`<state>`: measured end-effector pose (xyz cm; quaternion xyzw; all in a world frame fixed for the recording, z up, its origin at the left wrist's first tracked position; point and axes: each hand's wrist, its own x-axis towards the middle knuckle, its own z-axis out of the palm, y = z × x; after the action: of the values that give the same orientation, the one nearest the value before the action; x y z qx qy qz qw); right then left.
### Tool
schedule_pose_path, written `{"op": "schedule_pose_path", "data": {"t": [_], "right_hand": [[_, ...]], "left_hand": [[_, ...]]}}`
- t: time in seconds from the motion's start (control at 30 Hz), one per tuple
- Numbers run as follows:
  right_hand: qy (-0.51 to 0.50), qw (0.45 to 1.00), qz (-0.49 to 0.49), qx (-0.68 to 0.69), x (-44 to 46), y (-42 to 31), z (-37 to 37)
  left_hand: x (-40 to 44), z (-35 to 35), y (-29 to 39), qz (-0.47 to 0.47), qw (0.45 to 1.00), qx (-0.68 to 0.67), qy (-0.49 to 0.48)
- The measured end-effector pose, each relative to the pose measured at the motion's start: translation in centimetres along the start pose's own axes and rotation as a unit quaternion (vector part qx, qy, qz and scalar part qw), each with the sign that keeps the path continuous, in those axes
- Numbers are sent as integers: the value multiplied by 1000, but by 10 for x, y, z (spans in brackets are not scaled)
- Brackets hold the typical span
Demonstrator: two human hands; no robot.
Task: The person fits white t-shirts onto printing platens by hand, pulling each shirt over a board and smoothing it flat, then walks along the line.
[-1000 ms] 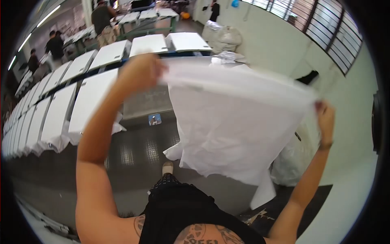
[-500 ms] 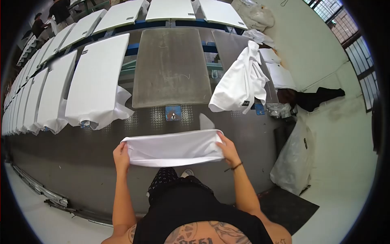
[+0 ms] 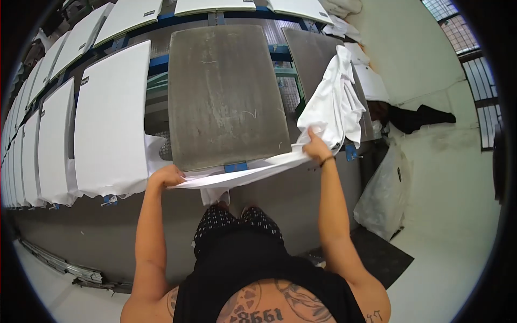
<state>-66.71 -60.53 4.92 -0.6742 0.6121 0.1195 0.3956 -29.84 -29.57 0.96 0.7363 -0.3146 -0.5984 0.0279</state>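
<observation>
Between my two hands a white shirt (image 3: 245, 173) is stretched wide by its open edge. My left hand (image 3: 167, 176) is closed on the cloth by the near left corner of a bare grey board (image 3: 221, 94). My right hand (image 3: 316, 148) grips the other side, beyond the board's near right corner. The cloth runs along the near end of the board, and part of it hangs below a blue bracket (image 3: 235, 167). Just past my right hand, a bunched white shirt (image 3: 331, 107) lies on the neighbouring board (image 3: 309, 56).
White shirts (image 3: 113, 118) cover several boards to the left, with another covered row (image 3: 215, 5) behind. Blue rails (image 3: 160, 65) run between the rows. To the right are a clear plastic bag (image 3: 385, 199), a dark cloth (image 3: 420, 118) and a pale wall (image 3: 414, 43).
My hands have moved forward with the stretched shirt, from above the floor to the near end of the bare board. The boards now appear closer, and my right hand is beside the bunched shirt.
</observation>
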Motion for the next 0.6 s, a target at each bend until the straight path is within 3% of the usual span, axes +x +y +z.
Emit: {"op": "schedule_pose_path", "data": {"t": [0.03,0.07,0.1,0.13,0.17,0.23,0.27,0.33,0.37,0.43,0.47,0.57,0.6], "right_hand": [[-48,999,21,-13,26,13,2],[-61,996,17,59,29,8,6],[-55,998,-30,-6,58,27,21],[-47,993,-77,-71,87,46,35],[-9,997,23,67,46,17,30],[135,988,-52,63,44,20,41],[229,967,-99,40,39,14,48],[247,968,-35,28,67,37,74],[123,985,68,101,93,63,83],[76,980,0,183,73,44,59],[93,948,-46,302,62,29,51],[118,910,-139,372,63,-8,39],[126,892,-157,404,75,-15,45]], "left_hand": [[2,4,-2,-4,1000,2,-6],[3,9,-1,3,997,81,9],[7,14,-1,12,987,158,28],[33,35,-45,48,975,185,115],[18,33,-42,42,984,116,129],[-12,10,-22,10,990,-67,124],[-22,-5,-4,10,987,-50,152],[-17,-17,23,22,974,14,226],[-18,-19,25,18,975,17,222],[-12,-34,29,-35,980,18,197],[-5,-42,17,-33,976,-52,211],[-9,-68,59,-49,953,-34,296],[5,-75,62,-31,941,-92,324]]}}
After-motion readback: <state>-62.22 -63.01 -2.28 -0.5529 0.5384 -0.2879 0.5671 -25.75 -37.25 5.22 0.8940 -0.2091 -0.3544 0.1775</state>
